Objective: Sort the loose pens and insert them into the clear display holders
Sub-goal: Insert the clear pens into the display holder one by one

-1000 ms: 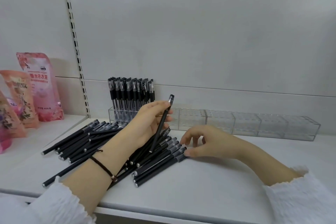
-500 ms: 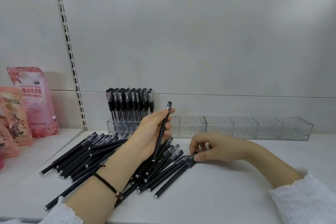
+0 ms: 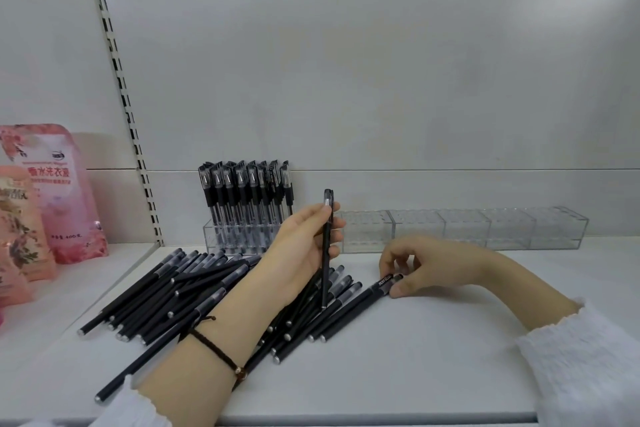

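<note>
We record the loose pens (image 3: 194, 288), matte black with translucent grey caps, fanned in a heap on the white shelf (image 3: 450, 357). The left hand (image 3: 294, 253) grips an upright pen (image 3: 326, 263) over the heap, and the right hand (image 3: 419, 267) pinches the capped end of a lying pen (image 3: 358, 308) at the heap's right edge. Behind the heap, a filled holder (image 3: 235, 239) stands against the wall, and a row of clear holders (image 3: 467, 229) runs to its right.

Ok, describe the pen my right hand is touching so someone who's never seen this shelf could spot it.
On the white shelf, find the pile of loose black pens in front of the clear holders. The pen lies diagonally at the pile's right edge. Unlike its neighbours, its cap shows white lettering and the right hand pinches it.
</note>
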